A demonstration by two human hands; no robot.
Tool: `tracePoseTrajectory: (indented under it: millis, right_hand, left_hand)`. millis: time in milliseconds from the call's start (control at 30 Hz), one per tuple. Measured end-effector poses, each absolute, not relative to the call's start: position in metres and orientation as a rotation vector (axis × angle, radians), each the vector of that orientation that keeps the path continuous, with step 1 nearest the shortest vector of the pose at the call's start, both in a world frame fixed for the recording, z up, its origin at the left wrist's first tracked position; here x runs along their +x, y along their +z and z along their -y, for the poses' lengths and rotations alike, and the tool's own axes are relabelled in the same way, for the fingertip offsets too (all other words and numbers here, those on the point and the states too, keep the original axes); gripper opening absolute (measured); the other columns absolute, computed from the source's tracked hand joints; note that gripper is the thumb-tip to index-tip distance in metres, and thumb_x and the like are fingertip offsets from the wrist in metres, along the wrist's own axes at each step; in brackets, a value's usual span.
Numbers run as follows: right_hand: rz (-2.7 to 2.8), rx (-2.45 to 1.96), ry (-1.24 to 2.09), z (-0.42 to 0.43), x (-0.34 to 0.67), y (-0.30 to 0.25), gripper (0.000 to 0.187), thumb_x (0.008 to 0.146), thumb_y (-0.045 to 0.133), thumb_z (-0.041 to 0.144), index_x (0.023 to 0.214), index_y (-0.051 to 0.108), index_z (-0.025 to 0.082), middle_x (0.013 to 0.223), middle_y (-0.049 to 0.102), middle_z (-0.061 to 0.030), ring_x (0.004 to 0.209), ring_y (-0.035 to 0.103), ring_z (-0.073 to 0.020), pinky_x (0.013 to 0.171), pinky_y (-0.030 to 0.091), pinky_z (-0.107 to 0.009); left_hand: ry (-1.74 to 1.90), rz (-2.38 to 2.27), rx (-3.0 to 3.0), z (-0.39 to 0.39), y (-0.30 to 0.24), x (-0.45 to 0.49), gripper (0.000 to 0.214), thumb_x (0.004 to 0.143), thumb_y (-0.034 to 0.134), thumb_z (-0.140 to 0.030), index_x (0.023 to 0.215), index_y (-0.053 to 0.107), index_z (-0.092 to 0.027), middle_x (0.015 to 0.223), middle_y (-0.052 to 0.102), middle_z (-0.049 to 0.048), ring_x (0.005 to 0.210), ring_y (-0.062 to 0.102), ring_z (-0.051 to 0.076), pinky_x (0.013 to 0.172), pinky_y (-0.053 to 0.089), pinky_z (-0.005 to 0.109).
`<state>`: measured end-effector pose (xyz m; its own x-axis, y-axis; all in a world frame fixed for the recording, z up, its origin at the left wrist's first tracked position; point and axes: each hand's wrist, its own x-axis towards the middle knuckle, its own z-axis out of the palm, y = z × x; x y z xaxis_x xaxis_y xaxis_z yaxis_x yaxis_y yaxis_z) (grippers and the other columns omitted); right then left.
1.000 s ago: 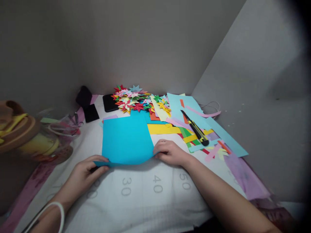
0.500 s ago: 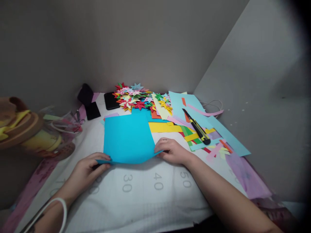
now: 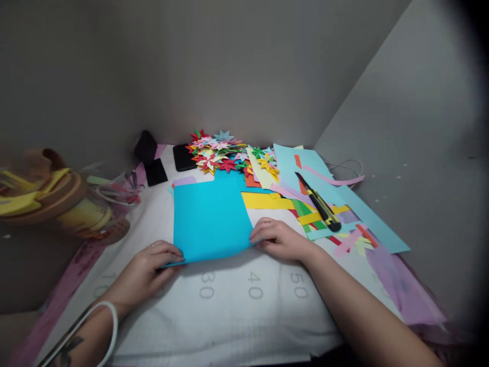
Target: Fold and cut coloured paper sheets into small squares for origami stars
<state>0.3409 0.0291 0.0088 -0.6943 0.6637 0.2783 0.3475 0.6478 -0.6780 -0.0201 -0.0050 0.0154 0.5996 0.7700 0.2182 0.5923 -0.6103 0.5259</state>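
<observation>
A bright blue sheet of paper [image 3: 212,219] lies in front of me, its near edge raised slightly off the white mat [image 3: 229,326]. My left hand [image 3: 155,265] pinches the near left corner between thumb and fingers. At the near right corner, my right hand [image 3: 280,239] grips the paper the same way; its thumb is mostly hidden. Beyond the sheet is a pile of folded paper stars [image 3: 214,153] in many colours. To the right, a yellow and black utility knife [image 3: 319,203] rests on paper scraps with its tip pointing away.
Light blue sheets [image 3: 370,219] and coloured strips [image 3: 267,201] spread right of the blue paper. At the back left are a black phone [image 3: 184,158] and a black square [image 3: 156,173]. A cup with a brown lid [image 3: 76,196] stands at far left. Grey walls enclose the mat.
The whole view has shifted, so things appear farther right. The near edge of the blue sheet, curled up before, now looks flatter and straighter between my hands, which keep their hold.
</observation>
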Motion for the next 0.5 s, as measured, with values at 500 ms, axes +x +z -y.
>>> tracePoseTrajectory:
  millis: [500]
  right_hand:
    - [2.101,-1.522,0.691,-0.017,0.316,-0.007,0.033,0.083,0.051,0.026,0.053,0.037,0.021,0.068,0.051,-0.0017,0.074,0.048,-0.0193,0.077,0.039,-0.038]
  left_hand:
    - [0.556,-1.748,1.97,0.013,0.011,-0.004,0.038,0.079,0.056,-0.044,0.05,0.052,-0.019,0.069,0.06,0.0015,0.076,0.056,0.019,0.075,0.039,0.034]
